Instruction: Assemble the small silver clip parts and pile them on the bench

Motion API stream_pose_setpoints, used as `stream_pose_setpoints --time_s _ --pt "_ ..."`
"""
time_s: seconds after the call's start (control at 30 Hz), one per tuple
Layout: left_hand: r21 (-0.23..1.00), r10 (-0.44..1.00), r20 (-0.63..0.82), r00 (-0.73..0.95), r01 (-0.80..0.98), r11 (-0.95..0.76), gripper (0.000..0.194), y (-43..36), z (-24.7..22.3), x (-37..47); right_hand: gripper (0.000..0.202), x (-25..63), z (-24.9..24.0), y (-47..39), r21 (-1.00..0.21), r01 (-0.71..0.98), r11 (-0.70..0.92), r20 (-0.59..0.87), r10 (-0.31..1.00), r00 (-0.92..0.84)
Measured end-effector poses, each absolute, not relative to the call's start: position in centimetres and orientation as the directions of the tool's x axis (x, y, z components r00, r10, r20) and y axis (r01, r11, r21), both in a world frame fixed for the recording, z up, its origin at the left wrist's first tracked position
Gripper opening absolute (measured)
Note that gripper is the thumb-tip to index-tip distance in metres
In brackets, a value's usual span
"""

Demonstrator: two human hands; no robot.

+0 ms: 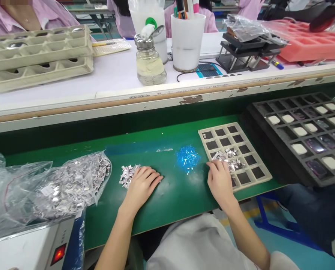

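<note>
My left hand [145, 183] rests over the right side of a small pile of silvery pieces [126, 174] on the green table, its fingers spread a little. My right hand [219, 178] lies at the left edge of a beige compartment tray [257, 159], its fingertips at a heap of similar silvery pieces [229, 157] in the tray. What its fingers hold, if anything, is too small to tell. Between the hands, farther back, is a pile of thin blue strips [187, 156]. A clear plastic bag [71, 183] full of silvery pieces lies left of my left hand.
A black foam tray [291, 140] with white and dark pieces stands at the right. At lower left is a white device [29, 243] with a lit red switch. The raised shelf [113, 88] holds a glass bottle [150, 63], a white cup [187, 41] and trays. People sit beyond it.
</note>
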State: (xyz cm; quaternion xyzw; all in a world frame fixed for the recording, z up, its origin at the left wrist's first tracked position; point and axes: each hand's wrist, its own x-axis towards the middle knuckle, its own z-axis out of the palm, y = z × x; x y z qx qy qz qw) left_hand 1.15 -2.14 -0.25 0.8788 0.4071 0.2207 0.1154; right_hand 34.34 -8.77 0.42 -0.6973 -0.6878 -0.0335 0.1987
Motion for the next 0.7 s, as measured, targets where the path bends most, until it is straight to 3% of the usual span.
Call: stream_pose_setpoints --time_s 0.1,0.3,0.53,0.7 --pt "0.384 0.788 0.318 0.528 0.688 -0.616 0.016 -2.7 0.1 0.4 0.032 33.5 0.6 -9.0 -0.328 0.939 0.103 0.407 0.913 0.042" --pt "0.324 0.845 0.288 0.451 0.784 -0.529 0.033 -3.9 -0.5 -0.9 0.031 30.4 0.6 -8.1 -0.456 0.81 0.37 0.473 0.871 -0.131" --pt "0.282 0.853 0.349 0.388 0.825 -0.49 0.028 -4.1 -1.9 -1.8 0.029 26.5 1.7 -5.1 -0.411 0.719 0.561 0.422 0.816 -0.395" --pt "0.283 0.867 0.375 0.329 0.85 -0.445 0.024 -4.2 -1.7 -2.8 0.032 24.8 2.7 -0.3 -0.362 0.815 0.452 0.334 0.879 -0.339"
